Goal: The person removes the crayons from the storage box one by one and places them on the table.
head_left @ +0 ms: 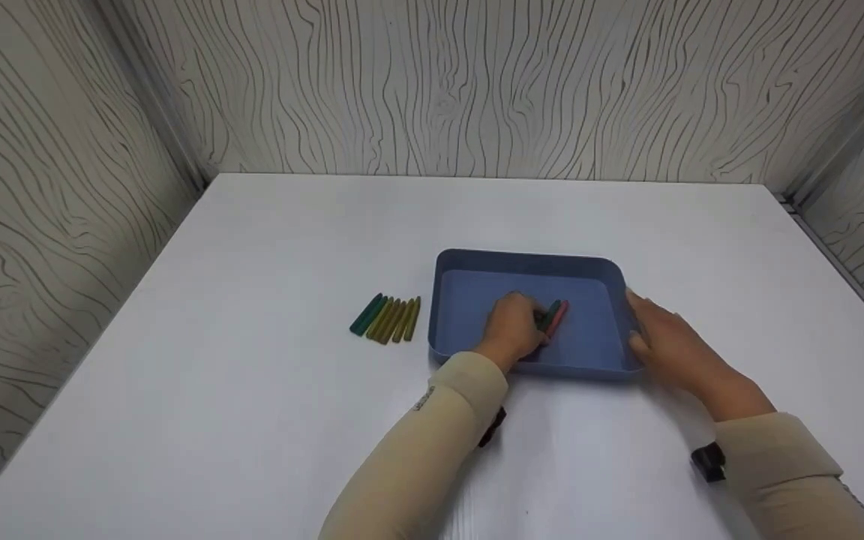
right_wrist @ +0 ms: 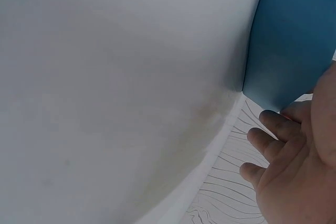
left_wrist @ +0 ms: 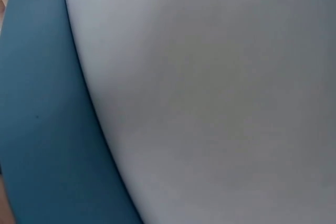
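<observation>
A shallow blue tray (head_left: 469,261) lies on the white table. My left hand (head_left: 513,326) is inside it, fingers curled round crayons. A dark green crayon (head_left: 550,315) and a red crayon (head_left: 558,318) stick out past its fingertips; the hand hides their lower ends. Against the tray's right side rests my right hand (head_left: 672,345), thumb at the rim and the other fingers extended along the outer wall. In the right wrist view those fingers (right_wrist: 265,144) look loosely straight beside the tray wall (right_wrist: 289,35). The left wrist view shows mostly tray wall (left_wrist: 52,98) and table.
Left of the tray, several crayons lie side by side on the table: green crayons (head_left: 367,313) at the left end, yellow-brown crayons (head_left: 400,321) towards the right. Wood-grain patterned panels (head_left: 447,90) stand behind the table (head_left: 214,360) and at both sides.
</observation>
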### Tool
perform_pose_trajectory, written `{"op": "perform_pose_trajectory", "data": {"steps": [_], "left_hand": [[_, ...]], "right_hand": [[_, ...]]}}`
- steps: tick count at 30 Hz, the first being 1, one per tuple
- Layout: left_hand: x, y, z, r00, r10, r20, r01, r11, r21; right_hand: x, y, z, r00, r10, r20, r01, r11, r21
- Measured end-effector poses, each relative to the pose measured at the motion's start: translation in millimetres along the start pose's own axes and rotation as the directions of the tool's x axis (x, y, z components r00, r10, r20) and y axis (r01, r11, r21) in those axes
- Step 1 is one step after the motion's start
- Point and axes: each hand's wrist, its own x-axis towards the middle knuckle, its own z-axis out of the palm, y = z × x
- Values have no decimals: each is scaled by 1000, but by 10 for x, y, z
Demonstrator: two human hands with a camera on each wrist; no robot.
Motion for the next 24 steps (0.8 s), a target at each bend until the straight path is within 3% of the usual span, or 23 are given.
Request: {"op": "perform_pose_trajectory", "data": {"steps": [4, 15, 24], "left_hand": [[-3, -2, -12, 1000, -29, 10, 30, 998, -48], [-37, -38, -85, 996, -88, -2, 87, 994, -69], [-91, -160, -242, 996, -65, -62, 54, 985, -166]], "right_hand": [[0, -5, -4, 1000, -10, -6, 10, 1000, 2], [0, 22, 8, 999, -34, -16, 34, 999, 3], [-10, 16, 0, 999, -43, -16, 43, 999, 2]]}}
